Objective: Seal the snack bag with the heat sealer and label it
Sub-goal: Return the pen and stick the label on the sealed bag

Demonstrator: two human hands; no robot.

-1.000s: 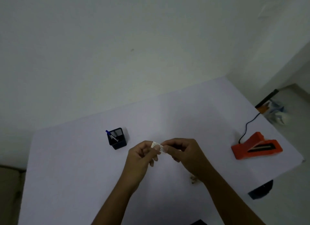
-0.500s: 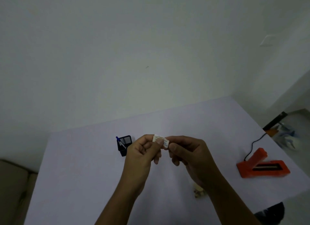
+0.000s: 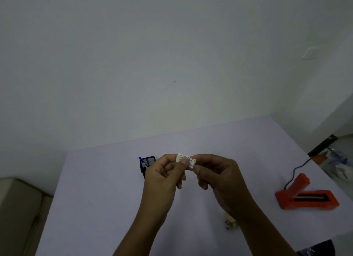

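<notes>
While both hands meet at the lower centre of the head view, a small white label (image 3: 186,161) is held up between them, above the pale table (image 3: 95,189). Left hand (image 3: 162,179): thumb and forefinger pinch the label's left end, other fingers curled under. Right hand (image 3: 219,181): thumb and forefinger pinch its right end, remaining fingers folded. The label's long axis runs left to right across the frame, dipping slightly toward the right. Its handwritten face is turned to the camera; the writing is too small to read.

Just left of the left hand stands a dark pen holder (image 3: 148,164), upright, with a blue-capped pen (image 3: 142,161) leaning in it.

At the right edge of the frame lies the orange heat sealer (image 3: 305,197), well apart from the hands. Its base runs left to right and its arm is raised, pointing to the upper right. A black cord (image 3: 294,171) trails from it toward the table's right edge.

Below the right wrist, a pale item (image 3: 230,223) lies on the table, mostly hidden; cannot tell what it is.
</notes>
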